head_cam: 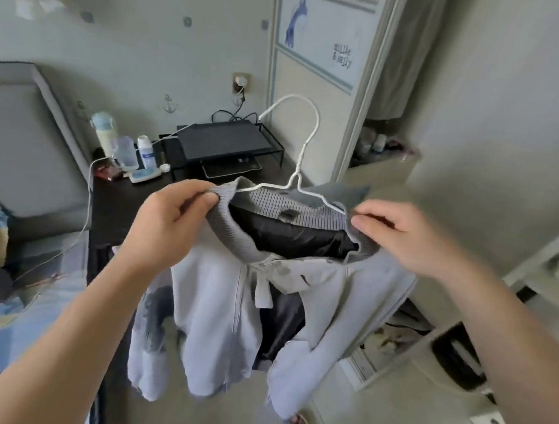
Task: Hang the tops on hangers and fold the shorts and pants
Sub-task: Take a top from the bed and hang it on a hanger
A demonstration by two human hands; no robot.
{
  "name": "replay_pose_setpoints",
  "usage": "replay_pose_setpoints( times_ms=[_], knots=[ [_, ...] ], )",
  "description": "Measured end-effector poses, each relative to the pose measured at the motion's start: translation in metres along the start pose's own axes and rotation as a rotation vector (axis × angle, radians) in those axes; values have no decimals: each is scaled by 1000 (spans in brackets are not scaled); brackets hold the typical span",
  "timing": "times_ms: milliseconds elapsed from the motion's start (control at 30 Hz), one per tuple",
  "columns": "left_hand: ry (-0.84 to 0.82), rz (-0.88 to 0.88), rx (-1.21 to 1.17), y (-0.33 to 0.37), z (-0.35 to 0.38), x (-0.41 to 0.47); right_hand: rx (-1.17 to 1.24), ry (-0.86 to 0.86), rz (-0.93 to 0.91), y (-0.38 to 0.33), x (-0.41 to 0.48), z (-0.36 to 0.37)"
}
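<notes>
Head view. One jacket (pixel 217 307), one hanger (pixel 297 176), two hands.

(a) Grip. My left hand (pixel 170 223) pinches the ribbed collar (pixel 236 238) at its 9 o'clock end, thumb and fingers curled on the knit. My right hand (pixel 400 238) pinches the collar's 3 o'clock end, where the tip of the hanger's arm shows just at the fingertips. Whether it holds the wire as well as the cloth, I cannot tell.

(b) Position. The jacket is held in the air at centre frame, front open, dark lining showing, body and sleeves hanging toward 6 o'clock from both grips.

(c) Key relation. The hanger's long axis runs 9 to 3 o'clock, from one hand to the other, its arms going in under the collar. Its hook rises toward 12 o'clock, free of both hands. The stem stands somewhat nearer my right hand.

(d) Judgement. The shoulders look not yet seated; the next move probably calls for drawing the collar outward along that axis.

(e) Surroundings. A desk (pixel 118 206) lies at 10 o'clock, carrying three bottles (pixel 125 153).
</notes>
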State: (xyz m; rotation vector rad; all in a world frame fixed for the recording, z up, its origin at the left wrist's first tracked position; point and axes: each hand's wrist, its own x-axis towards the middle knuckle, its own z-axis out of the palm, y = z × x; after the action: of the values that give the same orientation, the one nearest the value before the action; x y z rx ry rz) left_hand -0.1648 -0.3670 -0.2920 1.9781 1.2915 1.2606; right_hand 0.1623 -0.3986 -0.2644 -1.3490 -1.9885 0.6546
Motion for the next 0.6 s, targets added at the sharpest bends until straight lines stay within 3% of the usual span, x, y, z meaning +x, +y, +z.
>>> replay_pose_setpoints(
  times_ms=[333, 467, 600],
  knots=[
    [-154, 224, -16, 58, 184, 163, -144, 111, 198, 79, -13, -156],
    [-248, 358, -54, 92, 262, 209, -57, 273, 280, 100, -38, -196],
    [-313, 482, -64, 122, 337, 252, 49, 552, 384, 115, -57, -212]
  ],
)
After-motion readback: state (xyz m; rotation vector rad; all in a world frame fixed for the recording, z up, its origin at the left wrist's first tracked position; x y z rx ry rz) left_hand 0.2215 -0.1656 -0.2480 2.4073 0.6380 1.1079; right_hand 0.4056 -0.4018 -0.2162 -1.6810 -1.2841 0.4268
